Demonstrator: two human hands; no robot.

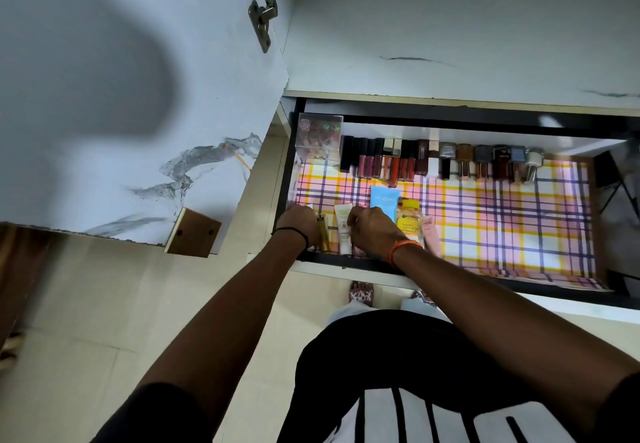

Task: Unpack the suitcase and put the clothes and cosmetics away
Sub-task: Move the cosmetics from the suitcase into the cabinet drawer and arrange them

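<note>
Two hands work at the near-left corner of the open black-framed drawer [450, 271], which is lined with a pink, yellow and purple checked paper. The left hand [300, 226] has its fingers curled down beside the slim gold tube [322, 233]; it seems to hold the tube in place against the front edge, but the grip itself is hidden under the knuckles. The right hand [372, 231] is also curled, over the row between the white squeeze tube [344, 233] and the yellow Garnier bottle [409, 222]. Whether it pinches something I cannot tell.

These skincare things lie side by side with their length pointing to the back, I think so that each label can be read and a new one can be pushed in next to them. The light blue flat tube [384, 201] lies just behind the right hand, and the pale pink tube [431, 234] closes the row on the right.

Farther back, the lip gloss tubes [384, 162] and the nail polish bottles [491, 163] lie in one line along the rear wall, beside a clear plastic box [318, 139] in the far-left corner. Sorting by kind looks like the reason.
</note>
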